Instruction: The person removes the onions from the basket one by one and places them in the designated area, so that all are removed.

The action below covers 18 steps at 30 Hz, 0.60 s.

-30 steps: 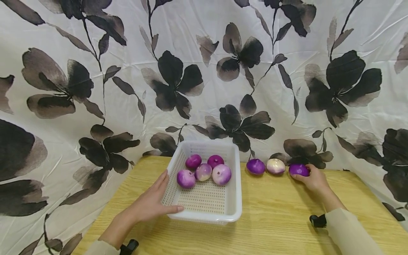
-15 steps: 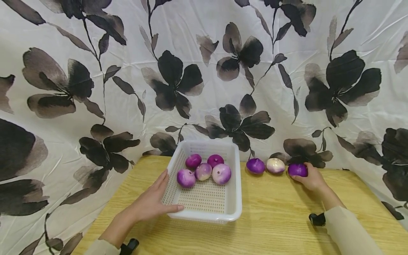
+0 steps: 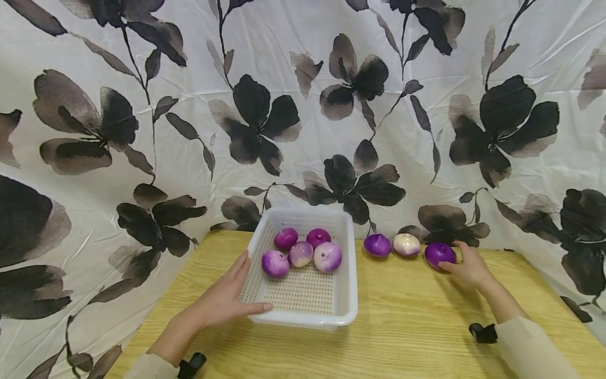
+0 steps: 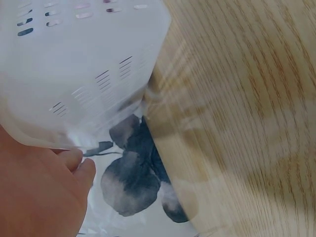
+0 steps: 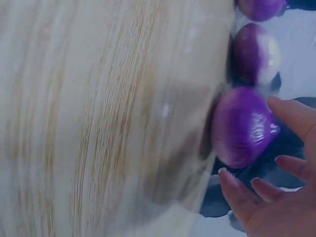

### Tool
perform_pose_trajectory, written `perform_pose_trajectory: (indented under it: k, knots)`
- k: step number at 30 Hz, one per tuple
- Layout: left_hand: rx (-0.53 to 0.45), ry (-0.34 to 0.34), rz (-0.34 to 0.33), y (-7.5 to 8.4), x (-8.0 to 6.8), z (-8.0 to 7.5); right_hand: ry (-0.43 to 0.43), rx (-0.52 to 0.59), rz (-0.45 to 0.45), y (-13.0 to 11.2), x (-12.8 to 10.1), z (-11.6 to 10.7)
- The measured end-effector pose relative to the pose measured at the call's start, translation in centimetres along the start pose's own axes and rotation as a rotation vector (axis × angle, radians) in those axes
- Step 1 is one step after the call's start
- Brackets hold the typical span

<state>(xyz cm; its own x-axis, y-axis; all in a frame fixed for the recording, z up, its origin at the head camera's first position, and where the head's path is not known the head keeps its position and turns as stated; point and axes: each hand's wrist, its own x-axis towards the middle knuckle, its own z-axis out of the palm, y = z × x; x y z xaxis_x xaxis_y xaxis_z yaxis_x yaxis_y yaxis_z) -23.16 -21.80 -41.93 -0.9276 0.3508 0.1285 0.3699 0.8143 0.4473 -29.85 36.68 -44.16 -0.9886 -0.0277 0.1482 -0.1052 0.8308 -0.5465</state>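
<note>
In the head view, a white plastic basket (image 3: pixel 350 295) stands on the table with several purple-and-white onions in it, one at its front left (image 3: pixel 275 264). My left hand (image 3: pixel 220 302) holds the basket's near left corner, thumb over the front rim and fingers along the left outer wall. To the right, a deep purple onion (image 3: pixel 439 256) rests on the table by the cloth. Around it my right hand (image 3: pixel 468 267) has its fingers spread. The right wrist view shows those fingertips (image 5: pixel 229 180) a little apart from the onion's skin.
Left of that onion, a white-and-purple onion (image 3: pixel 406 245) and another purple onion (image 3: pixel 377 245) sit in a row. A floral cloth (image 3: pixel 303 121) hangs behind the wooden table (image 3: pixel 402 326), close to its back edge.
The right hand's fingers have loosened from the purple onion, and that hand has drawn slightly right. The onion has shifted a touch left. My left hand keeps its place on the basket.
</note>
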Motion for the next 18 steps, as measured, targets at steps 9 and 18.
perform_pose_trajectory:
  k: [9,18]
  knots:
    - [0.014,0.001,-0.005,0.0,0.0,-0.2,0.055,-0.023,-0.079,-2.3,-1.5,-0.7]
    - [-0.004,0.001,-0.002,0.0,0.0,0.0,0.045,0.059,-0.190,-5.7,-2.7,0.3]
